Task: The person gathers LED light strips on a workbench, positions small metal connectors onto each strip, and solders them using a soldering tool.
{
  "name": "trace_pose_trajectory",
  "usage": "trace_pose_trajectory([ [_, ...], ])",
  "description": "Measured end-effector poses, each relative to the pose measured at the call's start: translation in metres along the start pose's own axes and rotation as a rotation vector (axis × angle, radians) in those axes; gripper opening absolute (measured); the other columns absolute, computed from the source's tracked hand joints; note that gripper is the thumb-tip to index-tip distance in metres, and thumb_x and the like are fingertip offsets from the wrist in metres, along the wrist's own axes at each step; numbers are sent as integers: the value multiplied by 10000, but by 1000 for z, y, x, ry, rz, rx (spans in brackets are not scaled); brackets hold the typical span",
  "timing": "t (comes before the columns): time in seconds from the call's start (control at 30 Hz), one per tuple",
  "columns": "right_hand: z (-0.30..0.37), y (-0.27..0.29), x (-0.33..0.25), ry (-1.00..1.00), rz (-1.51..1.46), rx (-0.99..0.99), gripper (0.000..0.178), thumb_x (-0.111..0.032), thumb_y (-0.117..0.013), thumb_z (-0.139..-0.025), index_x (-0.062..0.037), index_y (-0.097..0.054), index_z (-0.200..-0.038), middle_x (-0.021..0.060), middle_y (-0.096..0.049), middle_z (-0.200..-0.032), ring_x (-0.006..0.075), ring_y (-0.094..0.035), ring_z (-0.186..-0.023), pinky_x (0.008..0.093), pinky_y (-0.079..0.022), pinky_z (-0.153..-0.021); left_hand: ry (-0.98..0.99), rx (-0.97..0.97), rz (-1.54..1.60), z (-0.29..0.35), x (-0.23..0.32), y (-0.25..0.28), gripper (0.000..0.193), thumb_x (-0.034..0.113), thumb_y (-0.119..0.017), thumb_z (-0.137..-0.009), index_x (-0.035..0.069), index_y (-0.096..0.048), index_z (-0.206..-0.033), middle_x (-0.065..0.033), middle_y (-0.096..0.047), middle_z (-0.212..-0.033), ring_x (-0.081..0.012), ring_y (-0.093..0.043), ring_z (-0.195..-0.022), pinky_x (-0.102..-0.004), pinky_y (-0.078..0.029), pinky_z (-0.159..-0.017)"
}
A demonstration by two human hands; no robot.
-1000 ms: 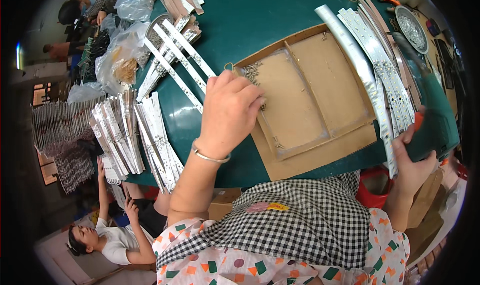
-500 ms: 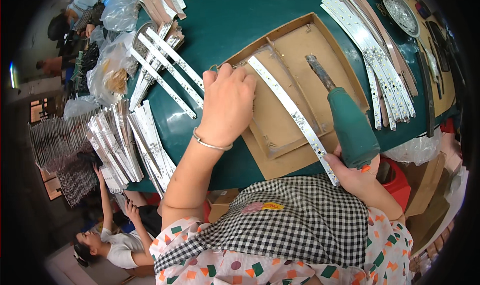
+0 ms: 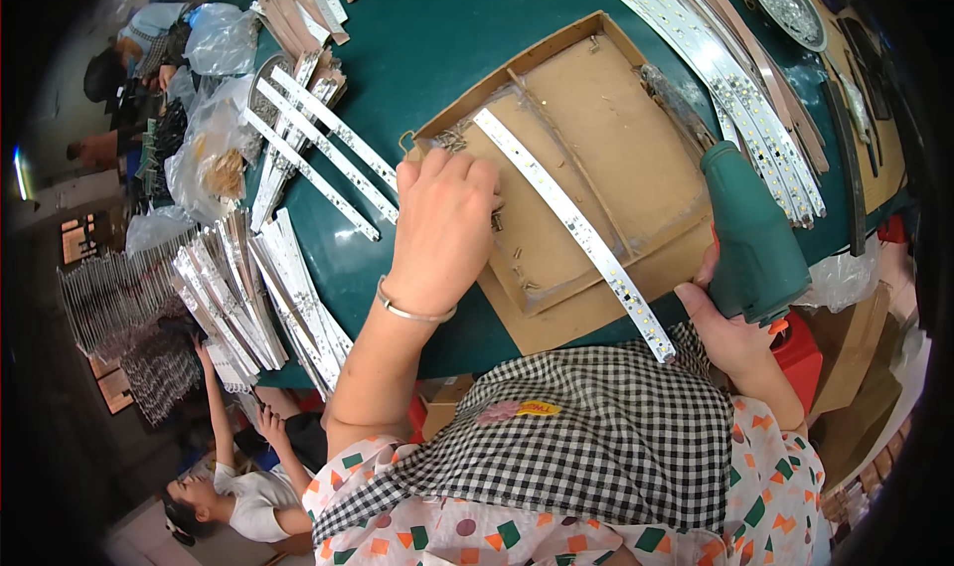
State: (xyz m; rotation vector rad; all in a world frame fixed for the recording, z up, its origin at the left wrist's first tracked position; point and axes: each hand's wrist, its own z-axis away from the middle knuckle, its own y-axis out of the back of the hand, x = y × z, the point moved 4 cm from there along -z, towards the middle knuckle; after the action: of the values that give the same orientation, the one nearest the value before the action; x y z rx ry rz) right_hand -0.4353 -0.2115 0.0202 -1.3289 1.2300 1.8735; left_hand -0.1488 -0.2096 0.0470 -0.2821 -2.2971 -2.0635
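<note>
Across the tray (image 3: pixel 621 99), the strip (image 3: pixel 566 213) slants (far end leftward).

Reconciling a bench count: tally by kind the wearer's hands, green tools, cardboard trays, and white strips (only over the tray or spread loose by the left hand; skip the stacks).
Hands (left hand, right hand): 2
Green tool: 1
Cardboard tray: 1
White strip over the tray: 1
White strips spread by the left hand: 3
Total: 8

Tray (image 3: pixel 618 119) is matt cardbd, LED strip (image 3: pixel 579 228) glossy, pwr tool (image 3: pixel 750 228) smooth, prob. plastic.
</note>
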Motion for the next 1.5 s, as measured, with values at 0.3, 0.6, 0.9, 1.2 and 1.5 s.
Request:
trace_pose_trajectory([
  [0.3,-1,7,0,51,-57,8,597,60,-700,-794,-15,-461,-1336,17,-529,-943,120,-501,-849,274,-441,-789,228,29,615,12,28,-6,213,36,-819,-688,45,-734,-882,-73,-703,-773,-166,-645,-658,-266,-516,-615],
  [0.6,-2,8,-1,69,-53,0,607,56,-708,-793,-5,-459,-1343,21,-528,-945,116,-500,-859,267,-442,-797,241,70,624,12,30,-14,123,68,-828,-677,47,-753,-773,-57,-721,-741,-179,-643,-643,-287,-492,-658],
  [0.9,-4,10,-2,49,-78,14,585,41,-720,-797,5,-468,-1324,19,-530,-949,115,-502,-868,265,-447,-801,-89,266,413,15,38,-14,165,7,-787,-633,67,-702,-761,-27,-700,-749,-177,-635,-684,-317,-452,-676],
  [1.2,-6,10,-6,76,-119,23,570,53,-719,-795,8,-478,-1308,27,-540,-940,129,-513,-851,272,-448,-798,-259,381,263,20,49,-15,221,-17,-755,-624,56,-670,-815,-40,-663,-801,-198,-619,-726,-355,-458,-686],
  [1.5,-6,12,-6,109,-42,-11,440,34,-736,-788,-8,-532,-1176,32,-543,-929,125,-517,-844,276,-454,-782,-60,367,441,17,44,-15,185,-22,-799,-623,50,-682,-746,-37,-689,-745,-184,-638,-683,-310,-452,-669],
])
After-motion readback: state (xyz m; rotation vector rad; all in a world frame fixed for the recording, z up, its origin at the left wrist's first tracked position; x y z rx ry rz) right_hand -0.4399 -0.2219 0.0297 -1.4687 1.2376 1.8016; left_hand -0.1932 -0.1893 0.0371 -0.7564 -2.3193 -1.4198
